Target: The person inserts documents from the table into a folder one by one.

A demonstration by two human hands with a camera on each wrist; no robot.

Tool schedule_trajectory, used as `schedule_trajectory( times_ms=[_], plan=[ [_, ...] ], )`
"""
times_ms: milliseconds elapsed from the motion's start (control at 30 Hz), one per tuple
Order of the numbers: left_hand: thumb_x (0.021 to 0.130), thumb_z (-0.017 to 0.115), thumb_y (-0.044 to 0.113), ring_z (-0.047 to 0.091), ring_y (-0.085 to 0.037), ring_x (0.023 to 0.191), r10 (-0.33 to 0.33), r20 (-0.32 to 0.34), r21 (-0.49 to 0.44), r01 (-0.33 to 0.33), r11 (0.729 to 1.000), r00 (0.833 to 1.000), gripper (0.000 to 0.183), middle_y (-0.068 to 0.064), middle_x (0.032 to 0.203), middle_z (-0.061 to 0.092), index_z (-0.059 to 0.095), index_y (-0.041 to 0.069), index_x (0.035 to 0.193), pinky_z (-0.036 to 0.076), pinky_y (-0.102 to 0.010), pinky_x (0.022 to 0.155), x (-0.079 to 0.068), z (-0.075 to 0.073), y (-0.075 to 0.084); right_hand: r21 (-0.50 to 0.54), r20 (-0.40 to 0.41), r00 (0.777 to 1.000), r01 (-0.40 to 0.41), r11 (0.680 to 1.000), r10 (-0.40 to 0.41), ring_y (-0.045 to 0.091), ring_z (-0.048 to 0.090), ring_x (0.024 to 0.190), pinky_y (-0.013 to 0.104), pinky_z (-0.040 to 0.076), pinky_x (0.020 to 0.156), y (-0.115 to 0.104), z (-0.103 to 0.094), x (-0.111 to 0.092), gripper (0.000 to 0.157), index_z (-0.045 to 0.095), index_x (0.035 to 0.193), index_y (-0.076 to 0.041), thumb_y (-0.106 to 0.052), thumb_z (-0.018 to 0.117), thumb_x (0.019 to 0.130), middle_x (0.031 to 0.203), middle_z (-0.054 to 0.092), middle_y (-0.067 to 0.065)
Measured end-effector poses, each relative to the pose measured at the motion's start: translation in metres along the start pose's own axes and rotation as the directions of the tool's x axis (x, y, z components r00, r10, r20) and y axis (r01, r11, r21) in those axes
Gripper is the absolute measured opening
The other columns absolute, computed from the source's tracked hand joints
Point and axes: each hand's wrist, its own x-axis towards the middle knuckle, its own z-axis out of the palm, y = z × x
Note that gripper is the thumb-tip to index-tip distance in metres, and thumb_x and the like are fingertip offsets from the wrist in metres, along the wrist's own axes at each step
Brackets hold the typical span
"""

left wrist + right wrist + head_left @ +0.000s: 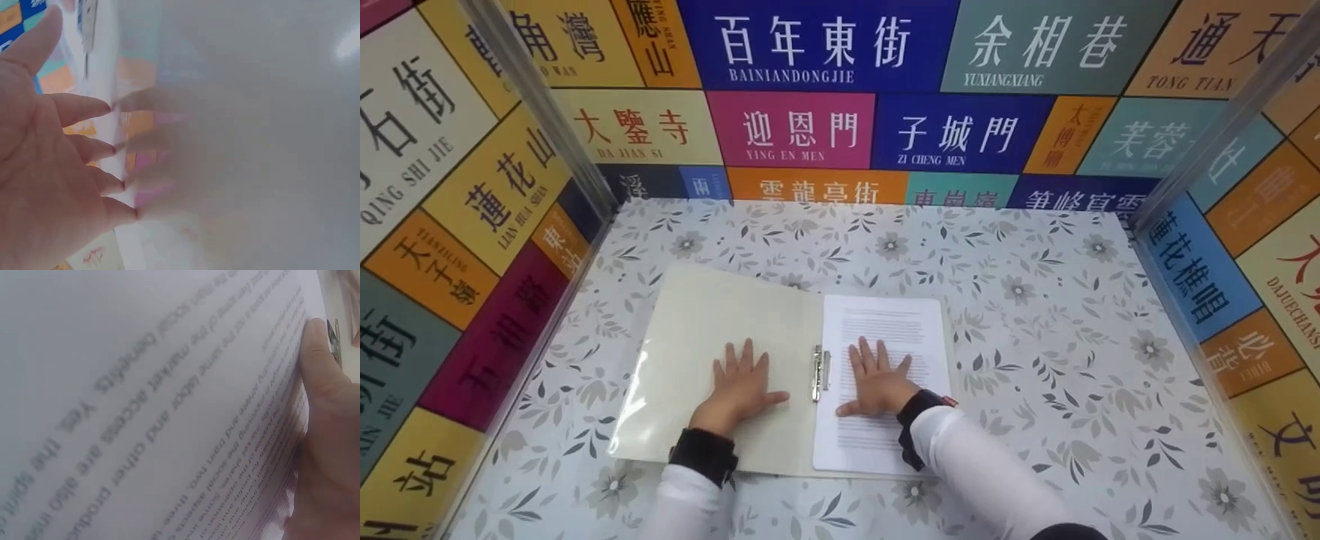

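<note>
An open file folder [682,315] in pale cream lies flat on the table, with a metal clip [817,373] at its spine. White printed paper [885,450] covers the folder's right side. My left hand [740,386] rests with fingers spread on the inside of the glossy left cover; in the left wrist view its fingertips meet their own reflections on that cover [270,140]. My right hand [877,380] lies spread on the printed text, thumb pointing toward the clip. Lines of text on the paper [140,382] fill the right wrist view beside the thumb.
The table [1057,375] wears a white cloth patterned with grey flowers and leaves. Walls of colourful street-name panels [795,131] rise at the back and both sides, with clear edge strips [540,112] at the corners.
</note>
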Motion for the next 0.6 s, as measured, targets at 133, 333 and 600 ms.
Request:
schedule_trajectory(
  times_ms=[133, 333, 600],
  plan=[
    [0.091, 0.062, 0.042, -0.013, -0.053, 0.142, -0.068, -0.058, 0.003, 0.068, 0.998, 0.996, 0.083, -0.029, 0.158, -0.002, 0.025, -0.004, 0.15, -0.011, -0.072, 0.108, -0.013, -0.02, -0.021, -0.002, 0.001, 1.0, 0.005, 1.0, -0.005, 0.041, -0.009, 0.148, 0.078, 0.007, 0.106, 0.0, -0.001, 0.0, 0.117, -0.004, 0.156, -0.01, -0.076, 0.053, 0.078, 0.162, -0.014, 0.013],
    [0.094, 0.057, 0.044, -0.024, -0.057, 0.136, -0.155, -0.084, -0.052, 0.151, 0.987, 0.984, 0.089, -0.033, 0.154, -0.016, 0.012, -0.008, 0.151, -0.017, -0.075, 0.103, -0.031, -0.051, -0.059, -0.003, 0.004, 1.0, -0.003, 1.0, 0.003, 0.04, -0.009, 0.148, 0.078, 0.006, 0.106, 0.001, -0.001, 0.001, 0.118, -0.005, 0.156, -0.011, -0.077, 0.053, 0.077, 0.162, -0.015, 0.012],
    [0.096, 0.054, 0.041, -0.023, -0.061, 0.133, -0.279, -0.046, -0.208, 0.264, 0.942, 0.959, 0.102, -0.039, 0.146, -0.028, -0.017, -0.011, 0.146, -0.011, -0.073, 0.107, -0.047, -0.078, -0.09, 0.007, 0.004, 1.0, 0.004, 1.0, -0.004, 0.04, -0.01, 0.148, 0.078, 0.005, 0.106, 0.001, -0.001, 0.001, 0.118, -0.006, 0.156, -0.011, -0.077, 0.053, 0.077, 0.162, -0.015, 0.012]
  ],
)
